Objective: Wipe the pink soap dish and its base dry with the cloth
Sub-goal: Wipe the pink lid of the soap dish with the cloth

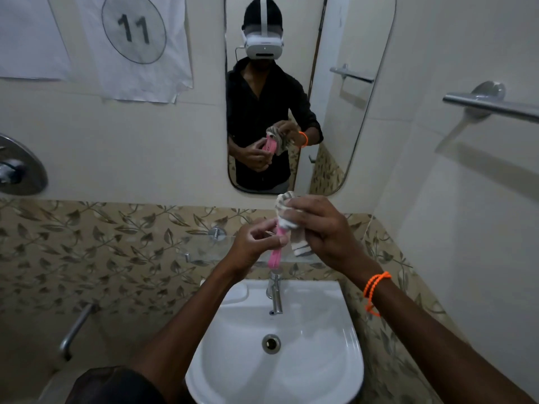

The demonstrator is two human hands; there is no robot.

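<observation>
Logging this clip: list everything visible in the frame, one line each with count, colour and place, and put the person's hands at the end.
soap dish: 1, pink, held edge-on above the basin
cloth: 1, white with grey stripes, bunched against the dish's top
washbasin: 1, white, bottom centre
tap: 1, chrome, at the basin's back edge
glass shelf: 1, clear, on the leaf-patterned tiles behind the hands
mirror: 1, rounded, on the wall above the shelf
towel rail: 1, chrome, right wall
paper sheet marked 11: 1, white, wall upper left
shower mixer: 1, chrome, left wall
wrist band: 1, orange, right wrist
left hand: 1, pinches the dish
right hand: 1, grips the cloth
</observation>
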